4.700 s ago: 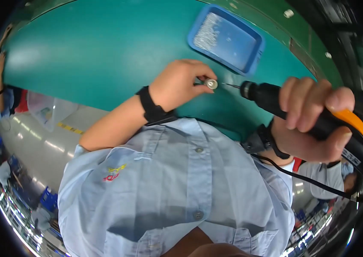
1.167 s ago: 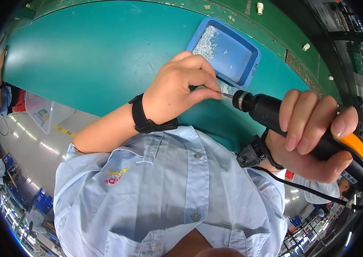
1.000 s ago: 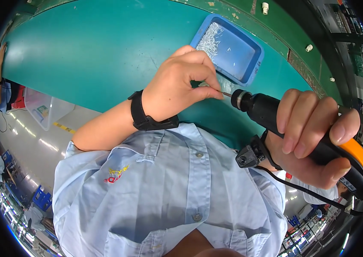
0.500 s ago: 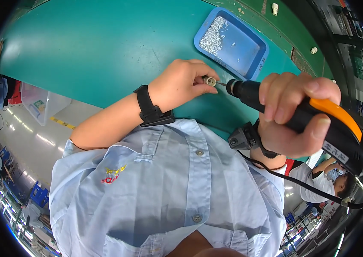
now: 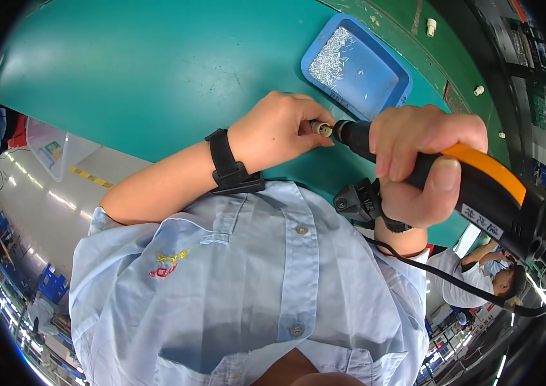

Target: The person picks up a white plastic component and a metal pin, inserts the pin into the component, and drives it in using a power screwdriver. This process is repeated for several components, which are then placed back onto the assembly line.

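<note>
Between thumb and fingers my left hand pinches a small cream-coloured round fitting, its open end turned to the right. My right hand is wrapped round a black and orange electric screwdriver. The screwdriver's nose points left, right up against the open end of the fitting; the bit's tip is hidden there. Just beyond the hands sits a blue plastic tray with a heap of small silvery screws at its left end.
A green strip behind the teal tabletop carries several cream fittings. A black cable loops from the screwdriver past my right forearm. A clear plastic bin stands left, below the table. Other people are at both sides.
My right hand has brought the screwdriver left, closing the gap to the fitting. The exposed bit seen before is now mostly hidden. My left hand keeps its pinch.
</note>
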`<act>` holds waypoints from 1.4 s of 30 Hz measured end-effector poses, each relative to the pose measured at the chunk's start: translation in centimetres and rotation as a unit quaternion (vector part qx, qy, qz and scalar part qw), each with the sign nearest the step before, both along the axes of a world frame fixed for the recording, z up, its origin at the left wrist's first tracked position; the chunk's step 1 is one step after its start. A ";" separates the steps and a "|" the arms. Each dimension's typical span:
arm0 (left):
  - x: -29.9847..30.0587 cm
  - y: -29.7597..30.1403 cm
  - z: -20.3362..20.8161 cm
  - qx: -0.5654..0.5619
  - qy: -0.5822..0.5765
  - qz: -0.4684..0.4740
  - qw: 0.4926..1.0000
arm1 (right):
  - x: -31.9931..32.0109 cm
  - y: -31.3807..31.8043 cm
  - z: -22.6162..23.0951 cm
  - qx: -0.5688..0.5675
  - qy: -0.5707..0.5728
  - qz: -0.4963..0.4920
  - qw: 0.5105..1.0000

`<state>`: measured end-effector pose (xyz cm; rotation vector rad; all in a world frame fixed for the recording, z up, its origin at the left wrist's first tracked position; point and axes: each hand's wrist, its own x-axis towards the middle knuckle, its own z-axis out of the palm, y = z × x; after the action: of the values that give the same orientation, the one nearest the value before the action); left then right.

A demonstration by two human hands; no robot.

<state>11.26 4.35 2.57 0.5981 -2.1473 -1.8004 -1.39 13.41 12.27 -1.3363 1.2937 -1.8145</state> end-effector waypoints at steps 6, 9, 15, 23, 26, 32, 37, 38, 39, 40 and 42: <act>0.1 0.1 0.3 -0.018 0.009 -0.014 1.000 | 0.4 0.1 -0.2 -0.003 0.008 -0.005 1.000; 0.2 0.2 0.6 -0.035 0.004 -0.013 0.999 | -0.4 0.4 -0.2 -0.001 0.016 0.037 0.999; 0.0 0.5 0.4 -0.026 0.030 -0.017 0.999 | -4.2 1.7 3.2 -0.167 -0.055 0.046 0.983; 0.3 -0.8 3.4 -0.073 -0.046 -0.045 0.995 | -6.0 -0.8 -1.8 -0.047 -0.024 -0.119 0.992; -0.6 -2.5 4.5 -0.182 0.006 -0.041 0.982 | -5.6 -0.9 -2.2 -0.029 -0.001 -0.133 0.991; -5.7 -4.4 3.0 -0.328 0.106 -0.065 0.937 | -5.2 -0.8 0.5 -0.129 -0.047 -0.043 0.990; -7.7 -4.9 2.5 -0.325 0.041 -0.109 0.938 | -6.1 -0.7 0.8 -0.126 -0.046 -0.083 0.987; -8.0 -5.0 2.2 -0.321 0.036 -0.104 0.941 | -6.3 -0.6 0.8 -0.126 -0.047 -0.085 0.987; -8.2 -5.2 1.8 -0.321 0.036 -0.106 0.940 | -6.6 -0.6 1.0 -0.135 -0.045 -0.089 0.986; -8.4 -5.3 1.2 -0.323 0.054 -0.103 0.939 | -6.9 -0.5 1.1 -0.144 -0.042 -0.093 0.984; -8.6 -5.5 0.3 -0.327 0.091 -0.095 0.936 | -7.1 -0.2 1.3 -0.153 -0.041 -0.098 0.983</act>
<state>2.61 -1.11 2.90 0.0598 -2.5234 -1.0372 -8.48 13.17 13.59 -1.3088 1.1722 -2.2531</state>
